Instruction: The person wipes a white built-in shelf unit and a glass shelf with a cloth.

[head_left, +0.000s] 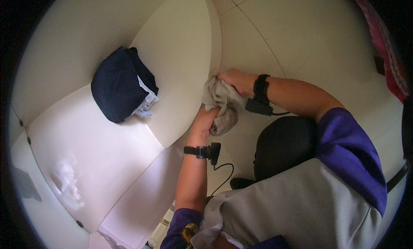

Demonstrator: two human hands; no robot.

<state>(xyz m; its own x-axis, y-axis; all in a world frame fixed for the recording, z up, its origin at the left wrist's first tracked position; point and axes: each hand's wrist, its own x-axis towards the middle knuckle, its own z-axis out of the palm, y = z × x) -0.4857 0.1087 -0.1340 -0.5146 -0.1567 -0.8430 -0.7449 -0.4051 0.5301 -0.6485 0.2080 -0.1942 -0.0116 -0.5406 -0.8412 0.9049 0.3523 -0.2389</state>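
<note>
Bunched lengthwise toward the body (284, 197), the cloth (218, 92) is gripped by the right hand (235, 80) farther out, the left hand (205, 118) nearer.

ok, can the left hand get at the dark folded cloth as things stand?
Probably not straight away: the left hand is gripping the grey cloth, and the white side panel seems to lie between it and the dark folded cloth. Once freed, it could perhaps reach around the panel's near edge.
</note>
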